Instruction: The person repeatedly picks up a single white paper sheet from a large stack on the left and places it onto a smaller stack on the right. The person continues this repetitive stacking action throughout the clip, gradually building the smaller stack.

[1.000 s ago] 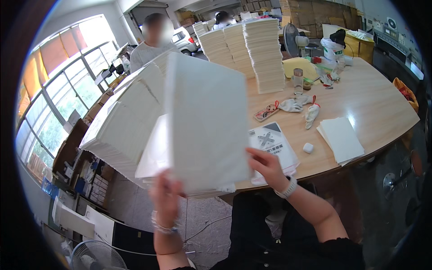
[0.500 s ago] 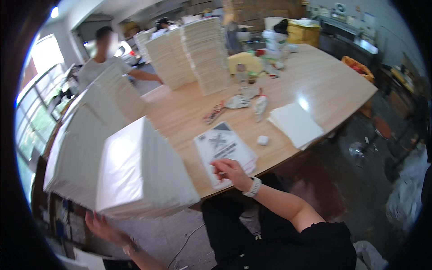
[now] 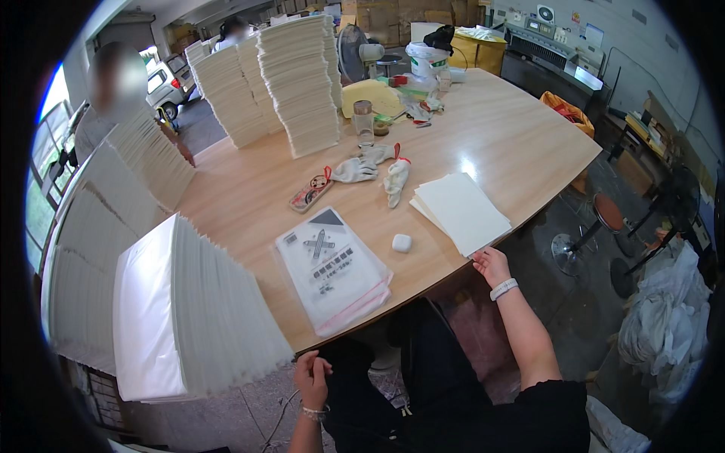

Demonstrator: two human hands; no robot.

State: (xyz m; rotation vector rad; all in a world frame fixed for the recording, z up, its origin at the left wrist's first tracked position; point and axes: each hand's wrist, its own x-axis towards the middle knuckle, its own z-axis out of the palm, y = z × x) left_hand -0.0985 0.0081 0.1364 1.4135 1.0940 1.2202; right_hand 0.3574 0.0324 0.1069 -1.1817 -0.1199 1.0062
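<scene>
At the table's near edge, my right hand (image 3: 491, 266) has its fingers closed at the near corner of a small pile of white paper sheets (image 3: 464, 211). My left hand (image 3: 311, 379) hangs loosely curled just below the edge, fingers a little apart, with nothing visible in it. Between the hands lies a stack of clear plastic bags (image 3: 325, 264) with dark print and a pinkish strip along the near end. A small white rounded case (image 3: 402, 243) sits between the bags and the sheets.
Tall paper stacks (image 3: 219, 309) line the left side, with more (image 3: 298, 87) at the back. White gloves (image 3: 396, 181), a patterned oblong case (image 3: 310, 194) and a glass (image 3: 363, 121) lie or stand mid-table. A person (image 3: 113, 90) stands at left; a stool (image 3: 606, 211) is at right.
My right hand has moved right, from over the bags to the corner of the white sheets. My left hand has come right, from below the paper stack to the table edge. The view has shifted.
</scene>
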